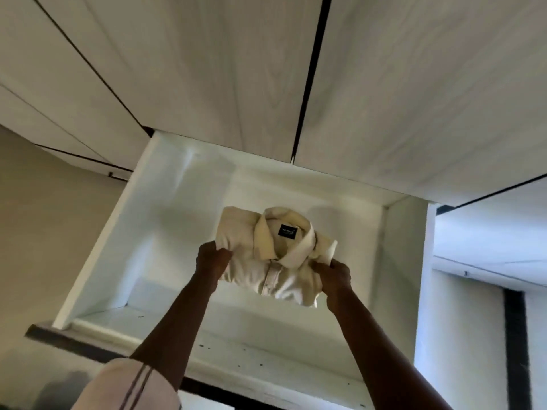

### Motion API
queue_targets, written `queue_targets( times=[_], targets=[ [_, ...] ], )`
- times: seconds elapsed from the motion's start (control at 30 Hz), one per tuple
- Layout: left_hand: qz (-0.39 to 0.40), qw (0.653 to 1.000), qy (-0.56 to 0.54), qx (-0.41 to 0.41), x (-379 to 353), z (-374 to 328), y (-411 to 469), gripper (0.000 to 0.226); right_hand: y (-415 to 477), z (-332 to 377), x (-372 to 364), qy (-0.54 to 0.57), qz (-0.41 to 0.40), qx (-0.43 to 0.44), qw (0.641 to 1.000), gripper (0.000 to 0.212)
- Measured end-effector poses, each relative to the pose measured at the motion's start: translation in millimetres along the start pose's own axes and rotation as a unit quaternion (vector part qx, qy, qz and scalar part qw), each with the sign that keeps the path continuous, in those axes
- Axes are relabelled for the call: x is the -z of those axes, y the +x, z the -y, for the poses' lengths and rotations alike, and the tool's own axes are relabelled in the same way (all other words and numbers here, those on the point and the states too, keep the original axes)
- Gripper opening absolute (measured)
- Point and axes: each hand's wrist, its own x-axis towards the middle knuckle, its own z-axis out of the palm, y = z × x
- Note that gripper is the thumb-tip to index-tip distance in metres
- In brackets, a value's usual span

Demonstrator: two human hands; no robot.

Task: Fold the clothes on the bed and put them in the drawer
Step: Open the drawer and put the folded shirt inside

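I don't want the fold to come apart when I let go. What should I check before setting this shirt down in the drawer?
1. Is the drawer pulled out far enough? Ok: its white floor shows around the shirt.
2. Is the folded shirt compact, collar up? Ok.
3. Does the left hand grip the shirt's left edge? Ok.
4. Does the right hand grip its right edge? Ok.
5. Is the shirt already resting on the drawer floor? Cannot tell from this angle.
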Motion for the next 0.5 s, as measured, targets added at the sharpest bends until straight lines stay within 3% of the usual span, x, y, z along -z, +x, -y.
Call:
queue_targets(
  times=[0.03, 0.1, 0.17, 0.23, 0.33, 0.43, 0.5],
  targets=[
    [0.005, 1.000, -0.003, 0.008, 0, -3, 15, 0.009, 5, 6, -4, 0.027, -0.001, -0.011, 1.000, 0.009],
    [0.017, 1.000, -0.004, 0.014, 1, -7, 39, 0.008, 17, 12, -11, 0.065, 0.006, -0.033, 0.997, 0.026],
    [0.029, 0.999, 0.012, 0.007, -2, -3, 62, 0.012, 33, 10, -20, 0.056, 0.025, -0.049, 0.997, 0.026],
    [0.068, 0.996, 0.065, -0.008, -6, 6, 78, 0.025, 48, 1, -29, 0.011, 0.053, -0.072, 0.996, 0.023],
    [0.115, 0.977, 0.175, -0.022, -6, 16, 84, 0.053, 58, -11, -35, -0.002, 0.086, -0.084, 0.993, 0.039],
    [0.110, 0.973, 0.200, -0.028, 4, 17, 74, 0.088, 40, -11, -34, -0.030, 0.071, -0.040, 0.996, 0.051],
    [0.092, 0.963, 0.248, -0.058, 13, 16, 50, 0.093, 22, -16, -32, -0.148, 0.019, 0.042, 0.988, 0.064]
  ],
)
